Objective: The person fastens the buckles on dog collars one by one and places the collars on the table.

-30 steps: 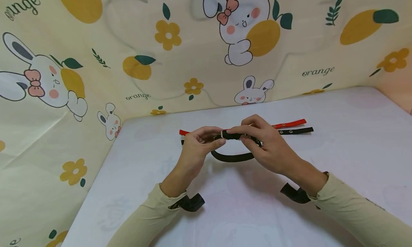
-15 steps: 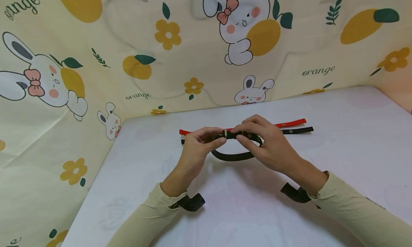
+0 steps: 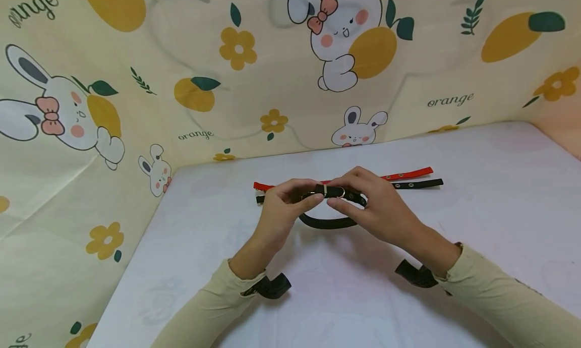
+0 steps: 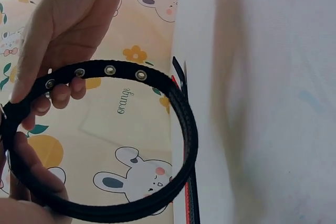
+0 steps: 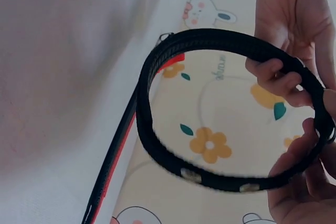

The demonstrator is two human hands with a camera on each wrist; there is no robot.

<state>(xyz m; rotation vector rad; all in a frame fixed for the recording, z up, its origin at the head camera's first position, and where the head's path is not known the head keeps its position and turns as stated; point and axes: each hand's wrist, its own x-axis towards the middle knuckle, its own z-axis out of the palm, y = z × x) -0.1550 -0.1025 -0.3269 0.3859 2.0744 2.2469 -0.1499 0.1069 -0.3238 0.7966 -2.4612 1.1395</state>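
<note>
A black collar (image 3: 329, 223) with metal eyelets is closed into a loop, held above the table between both hands. Its buckle and a D-ring (image 3: 341, 192) face up in the head view. The left hand (image 3: 286, 207) pinches the band beside the buckle, thumb below and fingers behind. Just right of the D-ring, the right hand (image 3: 376, 204) pinches the band between thumb and fingers. In the left wrist view, several eyelets (image 4: 109, 70) run along the loop near the right hand. The right wrist view has the loop (image 5: 144, 103) hanging open, both hands at its right side.
Behind the hands, a red collar (image 3: 410, 174) and another black collar (image 3: 419, 184) lie stretched out side by side on the white table (image 3: 345, 297). A cloth with rabbits and oranges (image 3: 290, 75) forms the back and left walls.
The right fingers slid back from over the band near the buckle, baring eyelets, then shifted their pinch. The D-ring now shows between the hands. The left hand stays nearly in place.
</note>
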